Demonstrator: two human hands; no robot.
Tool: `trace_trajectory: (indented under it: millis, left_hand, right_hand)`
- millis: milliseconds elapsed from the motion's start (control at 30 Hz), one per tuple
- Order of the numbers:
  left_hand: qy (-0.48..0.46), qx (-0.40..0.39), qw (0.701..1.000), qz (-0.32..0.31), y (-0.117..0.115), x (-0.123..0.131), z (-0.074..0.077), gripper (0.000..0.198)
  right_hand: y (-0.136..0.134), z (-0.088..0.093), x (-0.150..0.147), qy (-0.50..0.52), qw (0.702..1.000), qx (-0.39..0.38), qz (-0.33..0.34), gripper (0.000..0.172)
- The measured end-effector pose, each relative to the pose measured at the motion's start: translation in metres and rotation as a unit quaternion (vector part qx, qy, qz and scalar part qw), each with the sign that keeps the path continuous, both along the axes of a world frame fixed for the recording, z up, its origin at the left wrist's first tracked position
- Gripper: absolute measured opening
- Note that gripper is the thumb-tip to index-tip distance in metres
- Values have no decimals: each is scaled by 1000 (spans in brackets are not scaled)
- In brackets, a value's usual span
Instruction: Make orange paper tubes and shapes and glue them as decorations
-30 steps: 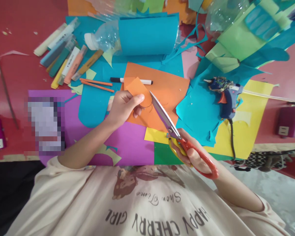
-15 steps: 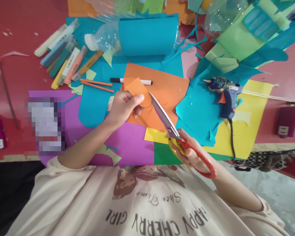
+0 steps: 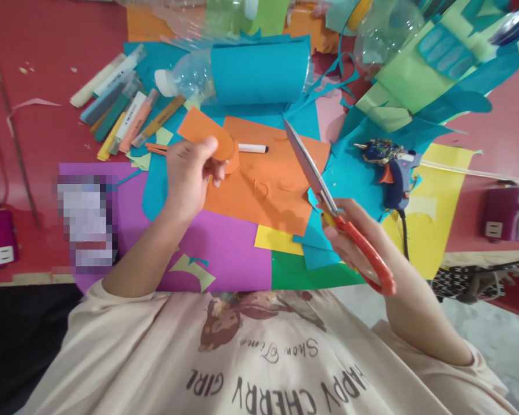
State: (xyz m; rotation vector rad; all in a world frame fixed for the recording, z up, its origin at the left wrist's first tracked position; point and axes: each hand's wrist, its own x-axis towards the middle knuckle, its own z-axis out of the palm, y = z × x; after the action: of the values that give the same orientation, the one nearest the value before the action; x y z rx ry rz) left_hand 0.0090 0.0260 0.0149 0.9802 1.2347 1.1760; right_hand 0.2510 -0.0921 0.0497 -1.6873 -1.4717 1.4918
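Pinched between the thumb and fingers of my left hand [image 3: 192,170] is a small orange paper piece [image 3: 199,128] with a rounded end and a drawn curve. My right hand [image 3: 357,236] grips scissors [image 3: 307,161] with red and yellow handles, the blades together and pointing up and left, apart from the paper piece. Below lies a larger orange sheet [image 3: 281,193] bearing small drawn curves. A white marker [image 3: 253,148] rests on that sheet, its left part hidden behind the paper piece.
A blue-wrapped plastic bottle [image 3: 259,72] lies at the back, several coloured markers [image 3: 121,109] to its left. A glue gun [image 3: 395,176] rests on the right over yellow paper [image 3: 445,230]. A blurred phone [image 3: 86,225] lies on purple paper [image 3: 225,253].
My left hand has moved left and up with the paper piece, which has turned. My right hand has shifted right with the scissors, so the blades are farther from it.
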Motion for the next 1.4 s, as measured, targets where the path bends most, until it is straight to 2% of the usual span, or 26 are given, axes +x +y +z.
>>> trace_trajectory:
  millis: [100, 233, 333, 533, 600, 733, 867, 933, 1000, 1100, 1167, 1233, 1300, 1400]
  left_hand:
    - [1, 33, 999, 43, 7, -5, -1, 37]
    - [10, 62, 996, 60, 8, -3, -6, 37]
    - [15, 70, 994, 84, 8, -2, -10, 40]
    - [105, 75, 990, 47, 12, -11, -23, 53]
    - [106, 86, 990, 44, 12, -12, -24, 53]
    - [77, 112, 987, 88, 10, -9, -17, 48]
    - [59, 76, 991, 96, 7, -3, -12, 46]
    - [43, 58, 994, 85, 5, -2, -12, 45]
    - [41, 42, 997, 52, 1, -1, -13, 46]
    - [65, 40, 996, -37, -7, -1, -11, 46]
    - [110, 37, 985, -126, -12, 0, -8, 45]
    - [142, 21, 962, -234, -17, 2, -6, 48]
    - [144, 3, 939, -311, -21, 5, -5, 50]
    - [166, -4, 923, -347, -26, 9, -6, 54]
  right_hand:
    - [21, 8, -1, -144, 983, 109, 43, 36]
    - [61, 2, -15, -336, 902, 253, 98, 29]
    - [95, -14, -24, -323, 880, 331, 103, 24]
    - [155, -40, -37, -254, 893, 345, 139, 18]
    - [167, -46, -43, -248, 888, 360, 139, 17]
    - [182, -55, -49, -275, 870, 388, 130, 26]
    - [192, -60, -45, -313, 856, 378, 160, 42]
    - [193, -58, -43, -313, 864, 356, 169, 45]
    - [186, -51, -44, -298, 874, 345, 170, 41]
    - [157, -37, -49, -226, 892, 356, 160, 26]
    - [129, -32, -54, -113, 930, 326, 128, 16]
    - [103, -33, -57, 19, 965, 247, 92, 25]
    - [86, -40, -58, 117, 978, 166, 56, 33]
    - [79, -50, -56, 189, 976, 106, 15, 41]
